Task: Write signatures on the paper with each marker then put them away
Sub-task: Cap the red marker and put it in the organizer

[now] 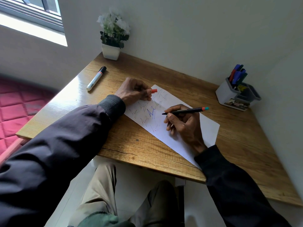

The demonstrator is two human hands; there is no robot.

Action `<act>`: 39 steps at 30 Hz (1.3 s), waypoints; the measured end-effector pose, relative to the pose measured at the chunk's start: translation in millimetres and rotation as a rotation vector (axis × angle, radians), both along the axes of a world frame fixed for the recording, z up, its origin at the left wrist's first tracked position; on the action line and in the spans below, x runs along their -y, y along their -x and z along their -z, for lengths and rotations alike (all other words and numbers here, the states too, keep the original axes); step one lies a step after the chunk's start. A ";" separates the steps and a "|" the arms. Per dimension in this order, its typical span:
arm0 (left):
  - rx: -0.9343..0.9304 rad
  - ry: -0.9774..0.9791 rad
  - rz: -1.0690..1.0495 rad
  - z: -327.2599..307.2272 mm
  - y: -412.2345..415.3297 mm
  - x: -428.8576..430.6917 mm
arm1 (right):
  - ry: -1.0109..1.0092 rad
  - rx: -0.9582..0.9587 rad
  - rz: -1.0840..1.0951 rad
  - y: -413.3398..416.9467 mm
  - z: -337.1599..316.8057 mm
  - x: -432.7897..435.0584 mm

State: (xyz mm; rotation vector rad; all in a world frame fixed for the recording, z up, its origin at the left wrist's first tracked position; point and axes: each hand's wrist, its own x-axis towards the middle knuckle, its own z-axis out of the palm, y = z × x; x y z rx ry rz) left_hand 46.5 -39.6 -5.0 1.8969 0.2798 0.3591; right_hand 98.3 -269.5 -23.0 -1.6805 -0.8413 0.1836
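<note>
The white sheet of paper (208,128) lies slantwise on the wooden table (237,145) and already carries several scrawled signatures in red and blue, so the task looks well under way, though not finished. The right hand (185,125) rests on the sheet, its fingers curled closed around a thin black marker with a red and teal end (185,111); the tip points toward the left hand and sits at or just above the paper, beside the blue signature (151,113). The left hand (132,91) lies on the far corner of the sheet, pinching a small red cap (154,91) between thumb and fingers, the rest of the hand loosely folded. Beyond the right hand, near the wall, a white and grey plastic holder (226,94) has a cluster of blue, red and dark markers (237,74) standing in it. Beyond the left hand a white marker with a black cap (96,78) lies alone on the table. By my reading, the held marker needs capping and returning to the holder, and the lone white one is yet to be put away.
</note>
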 end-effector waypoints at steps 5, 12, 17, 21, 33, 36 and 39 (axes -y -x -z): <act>0.059 0.016 0.044 -1.1 2.1 3.4 | -0.119 -0.052 0.097 -4.1 -5.6 1.4; 0.039 -0.033 0.168 -7.2 5.3 10.1 | -0.275 -0.126 0.140 -21.6 -13.1 -2.1; 0.029 -0.025 0.163 -5.9 4.6 8.9 | -0.278 -0.154 0.147 -24.6 -13.9 -2.4; 0.030 -0.029 0.163 -5.7 5.1 10.1 | -0.262 -0.175 0.115 -24.1 -13.7 -2.1; 0.009 -0.013 0.195 -7.0 7.1 14.1 | -0.154 -0.075 0.068 -21.2 -12.2 -4.8; 0.024 0.012 0.212 -7.4 8.1 17.2 | -0.140 -0.060 0.059 -21.7 -12.0 -4.8; 0.055 0.034 0.182 -8.0 8.6 18.0 | -0.240 -0.255 0.019 -23.5 -16.2 -0.3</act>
